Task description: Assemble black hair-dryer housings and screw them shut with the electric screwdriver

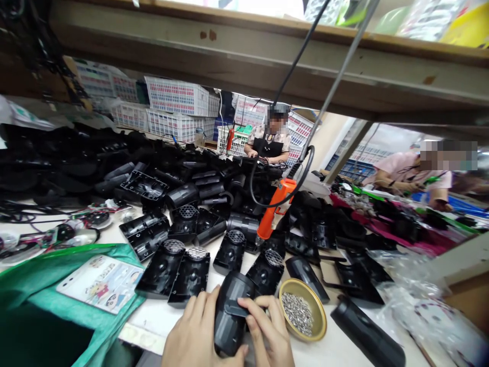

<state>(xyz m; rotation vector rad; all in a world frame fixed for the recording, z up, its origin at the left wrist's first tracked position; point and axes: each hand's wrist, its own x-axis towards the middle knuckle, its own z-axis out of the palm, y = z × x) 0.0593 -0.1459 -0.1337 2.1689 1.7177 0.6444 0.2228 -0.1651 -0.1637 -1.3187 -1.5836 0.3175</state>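
Black shell (228, 334) at the table's (148, 325) near edge: my left hand (193, 331) grips its side; fingers of my right hand (272, 329) pinch a small piece (234, 308) against its face. Right, bowl (322, 315) of screws (298, 313); beyond, orange screwdriver (275, 208).

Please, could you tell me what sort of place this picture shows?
It looks like an assembly workshop or small factory: many similar black plastic shells lie around an orange power tool, a bowl holds small metal parts, and another person works beyond.
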